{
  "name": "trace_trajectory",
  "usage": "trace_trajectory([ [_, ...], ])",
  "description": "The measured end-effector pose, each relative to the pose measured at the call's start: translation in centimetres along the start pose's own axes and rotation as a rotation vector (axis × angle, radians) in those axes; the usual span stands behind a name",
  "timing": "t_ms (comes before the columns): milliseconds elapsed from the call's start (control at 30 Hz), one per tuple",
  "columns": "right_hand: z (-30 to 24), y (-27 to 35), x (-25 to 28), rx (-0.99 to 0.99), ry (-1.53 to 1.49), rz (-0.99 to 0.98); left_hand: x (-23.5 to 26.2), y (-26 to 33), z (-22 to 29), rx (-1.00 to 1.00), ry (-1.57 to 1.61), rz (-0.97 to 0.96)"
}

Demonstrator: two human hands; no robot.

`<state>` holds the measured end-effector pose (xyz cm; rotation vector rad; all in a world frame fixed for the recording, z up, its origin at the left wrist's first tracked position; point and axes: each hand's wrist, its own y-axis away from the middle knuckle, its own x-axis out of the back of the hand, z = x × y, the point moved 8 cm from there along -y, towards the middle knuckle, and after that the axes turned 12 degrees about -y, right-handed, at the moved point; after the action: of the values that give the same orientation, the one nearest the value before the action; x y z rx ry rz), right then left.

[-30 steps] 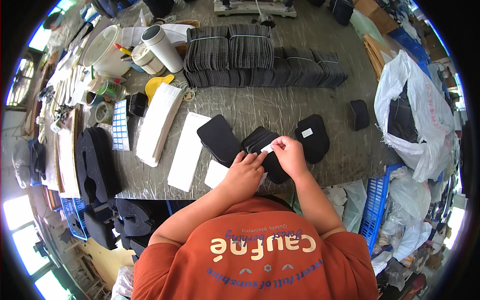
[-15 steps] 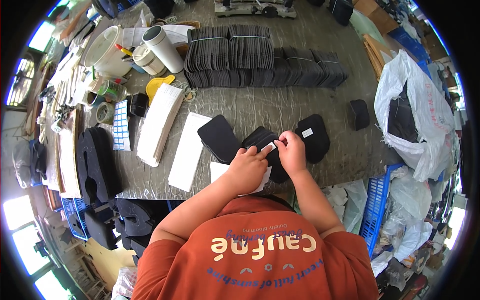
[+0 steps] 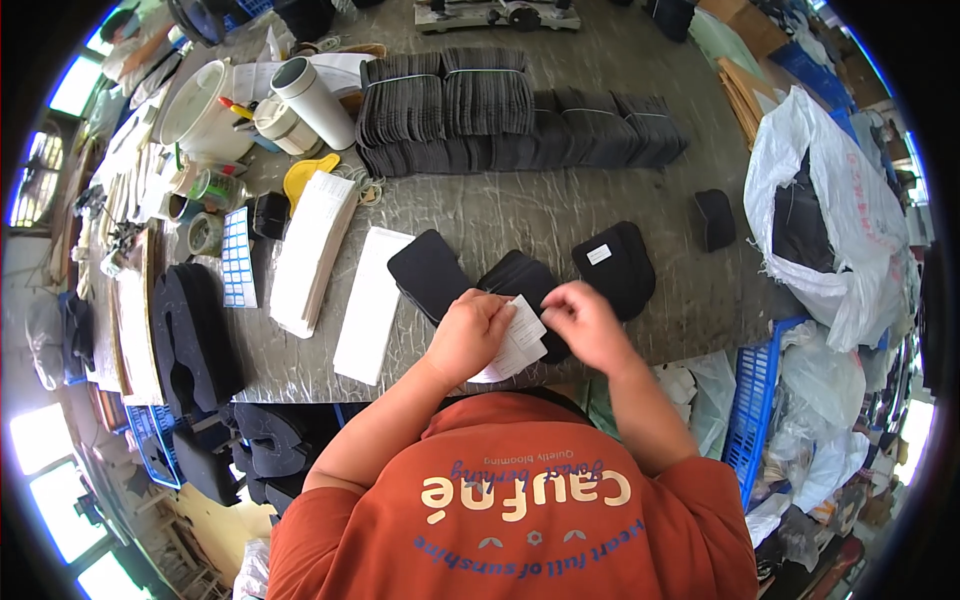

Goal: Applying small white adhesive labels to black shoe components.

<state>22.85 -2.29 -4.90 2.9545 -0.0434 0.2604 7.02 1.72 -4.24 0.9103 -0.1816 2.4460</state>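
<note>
My left hand (image 3: 468,335) pinches a white label sheet (image 3: 522,343) with rows of print, raised over the table's near edge. Close to the sheet's right edge is my right hand (image 3: 588,325), slightly blurred, its fingers curled together; whatever is between them is too small to make out. Partly behind the sheet and hands lie black rounded pads (image 3: 512,272) in a fanned pile. To their left is another black pad pile (image 3: 428,268). On the right, a black pad (image 3: 628,275) lies on others and bears a small white label (image 3: 599,254).
Long white paper strips (image 3: 368,310) and a paper stack (image 3: 312,250) lie left. Banded rows of black pieces (image 3: 440,105) stand at the back. A white cup (image 3: 312,100), a tub (image 3: 200,110) and jars crowd the far left. A white plastic sack (image 3: 835,230) stands right.
My left hand has gone from pressing a label on the middle pad to holding up the label sheet. My right hand has come off that pad. The right pile's top label sits differently.
</note>
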Motion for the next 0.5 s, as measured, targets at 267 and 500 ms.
trace_trajectory([
  [267, 0.6, -1.5, 0.1, -0.018, -0.047, 0.109, -1.1, 1.7, 1.8, -0.309, -0.265, -0.144],
  [500, 3.3, -2.8, -0.3, -0.027, 0.115, 0.126, -3.2, 2.9, 2.2, -0.412, -0.439, -0.145],
])
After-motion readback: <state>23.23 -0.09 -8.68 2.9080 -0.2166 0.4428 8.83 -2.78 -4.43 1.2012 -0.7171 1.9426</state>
